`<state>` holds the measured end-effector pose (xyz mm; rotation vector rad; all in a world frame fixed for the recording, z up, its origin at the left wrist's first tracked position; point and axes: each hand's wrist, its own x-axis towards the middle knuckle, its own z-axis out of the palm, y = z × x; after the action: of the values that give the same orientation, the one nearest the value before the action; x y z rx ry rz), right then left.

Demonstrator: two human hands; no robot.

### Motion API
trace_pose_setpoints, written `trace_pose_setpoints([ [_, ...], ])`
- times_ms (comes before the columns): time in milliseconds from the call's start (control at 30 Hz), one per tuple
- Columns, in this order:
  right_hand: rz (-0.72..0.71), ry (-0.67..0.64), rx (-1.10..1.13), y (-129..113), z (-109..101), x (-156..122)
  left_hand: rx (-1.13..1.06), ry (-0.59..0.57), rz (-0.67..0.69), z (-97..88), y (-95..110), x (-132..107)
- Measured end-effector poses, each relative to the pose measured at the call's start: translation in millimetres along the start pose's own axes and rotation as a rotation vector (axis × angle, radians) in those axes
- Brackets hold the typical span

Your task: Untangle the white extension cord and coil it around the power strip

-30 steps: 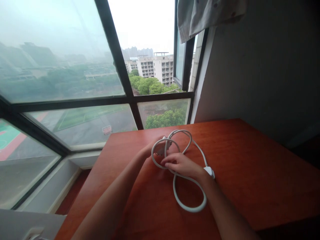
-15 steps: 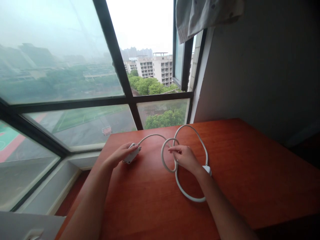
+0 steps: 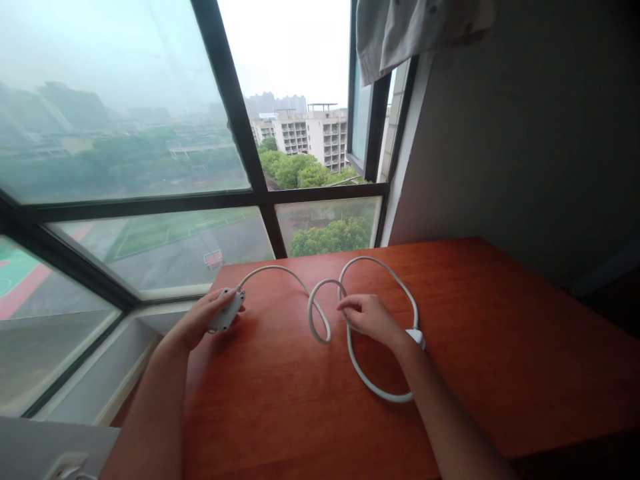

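Observation:
My left hand (image 3: 203,315) grips a small white power strip (image 3: 226,313) above the left part of the table, thumb on top. A white cable (image 3: 395,399) runs from the strip's far end in an arc to the right, then coils into a small loop and a larger one. With thumb and fingers pinched together, my right hand (image 3: 367,315) holds the cable where these two loops meet. Beside my right wrist a white plug-like end (image 3: 416,338) lies on the table, partly hidden by the wrist.
The reddish-brown wooden table (image 3: 280,413) stands against dark-framed windows (image 3: 327,195). One pane is swung outward at the back right, with a pale curtain (image 3: 425,33) hanging above it. A grey wall (image 3: 515,147) rises along the right.
My left hand has moved left with the power strip, drawing out the cable. The small loop has shifted left and opened wider. My right hand has stayed almost in place.

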<state>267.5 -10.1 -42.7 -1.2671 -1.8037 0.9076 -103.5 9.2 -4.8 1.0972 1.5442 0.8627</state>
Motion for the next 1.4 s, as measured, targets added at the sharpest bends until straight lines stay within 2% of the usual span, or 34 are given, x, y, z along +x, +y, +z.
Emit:
trace_pose_setpoints([
  [133, 0.037, 0.057, 0.063, -1.9, -8.3, 0.3, -0.069, -0.009, 0.017, 11.0, 0.3, 0.7],
  [333, 0.06, 0.125, 0.147, 7.8, -20.9, 3.0, -0.024, 0.018, 0.055, 19.3, -1.6, -0.3],
  [467, 0.05, 0.137, 0.037, 15.2, -32.1, 2.7, 0.149, 0.031, 0.069, 18.8, -4.3, 3.0],
  [633, 0.085, 0.188, -0.016, 21.7, -55.0, -2.5, 0.363, 0.213, 0.14, 18.3, -10.6, 10.4],
  [767, 0.15, 0.237, -0.113, 30.8, -74.6, -7.5, 0.475, 0.159, 0.196, 22.2, -15.2, 13.9],
  [867, 0.209, 0.306, -0.288, 40.1, -84.0, -10.8, 0.571, 0.142, 0.223, 26.2, -17.2, 16.0],
  [1000, 0.257, 0.382, -0.456, 54.7, -86.1, -14.4, 0.737, 0.167, 0.249, 28.6, -20.5, 23.8],
  [1133, 0.261, 0.369, -0.502, 65.9, -83.7, -15.6, 0.878, 0.178, 0.349, 25.5, -26.4, 34.0],
  [1200, 0.303, 0.357, -0.512, 68.2, -84.1, -15.8, 0.931, 0.228, 0.388, 24.8, -27.4, 35.0],
  [1333, 0.448, 0.331, -0.546, 69.9, -88.5, -17.1, 1.04, 0.479, 0.534, 37.9, -14.8, 23.3],
  [1400, 0.511, 0.298, -0.541, 71.8, -90.8, -17.7, 1.004, 0.474, 0.605, 54.2, -2.1, 12.5],
])
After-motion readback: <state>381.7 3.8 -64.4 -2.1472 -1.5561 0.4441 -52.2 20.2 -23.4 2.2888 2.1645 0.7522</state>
